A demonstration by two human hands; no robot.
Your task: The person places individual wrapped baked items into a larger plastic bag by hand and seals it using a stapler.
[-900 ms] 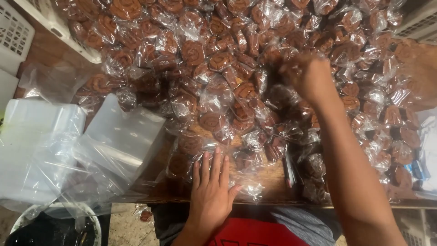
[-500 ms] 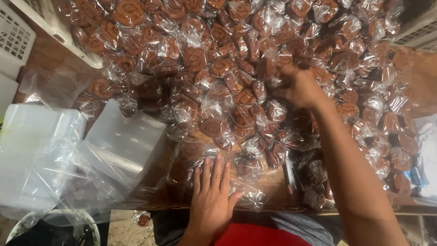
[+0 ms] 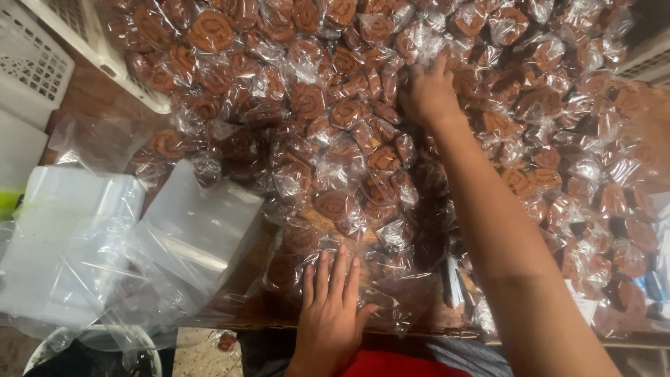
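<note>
A large heap of brown spiral pastries in clear plastic wrappers covers most of the table. My right hand reaches far into the heap, its fingers curled down on the wrapped pastries; whether it grips one is hidden. Flat at the near table edge lies my left hand, fingers spread, pressing on a clear plastic bag with wrapped pastries touching its fingertips.
Stacks of empty clear plastic bags lie at the left. A white perforated crate stands at the far left, and another white crate rim borders the heap. A round container sits below the table edge at bottom left.
My right hand has moved left and farther up into the heap. My left hand has stayed flat at the near edge.
</note>
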